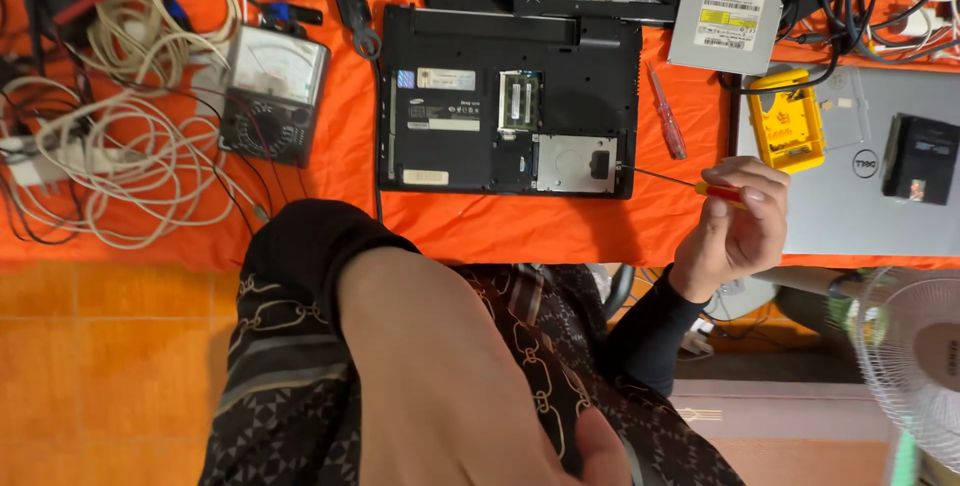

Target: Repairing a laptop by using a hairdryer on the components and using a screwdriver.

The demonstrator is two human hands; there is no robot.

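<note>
Unscrewing seems in progress: right hand [735, 221] grips a screwdriver [690, 184], its tip at the upturned laptop [508, 101] edge; left hand [470, 386] blurred, grip unclear. Next needs steady turning.

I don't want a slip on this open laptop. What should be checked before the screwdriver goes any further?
1. Right hand has a grip on the screwdriver: ok.
2. Tip at the right edge of the laptop, by the drive bay: ok.
3. Tip seated in a screw: cannot tell.
4. Left hand steadying the laptop: not ok, it is raised near the camera.
5. Spare red screwdriver clear of the laptop: ok.
</note>
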